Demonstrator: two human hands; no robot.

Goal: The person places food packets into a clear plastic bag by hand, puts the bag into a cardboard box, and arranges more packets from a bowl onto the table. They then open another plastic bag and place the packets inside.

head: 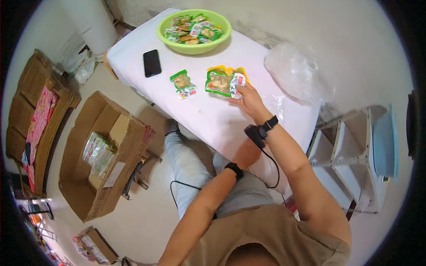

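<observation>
My right hand (250,101) grips the edge of a clear-and-green snack packet (219,82) over the white-covered table. Packets with yellow edges (240,70) lie behind it; whether my hand holds these too, I cannot tell. My left hand (248,154) is blurred below my right wrist, by the table's near edge, its fingers partly hidden by the black wrist device (255,135). One single packet (183,83) lies flat to the left. Many similar packets (196,30) fill a green plastic basin (194,50) at the back.
A black phone (152,63) lies on the table's left part, a large clear plastic bag (294,71) on its right. An open cardboard box (80,186) holding plastic packaging (100,154) stands left of my legs. Shelving (346,156) stands at right; a black cable (278,173) hangs near my arms.
</observation>
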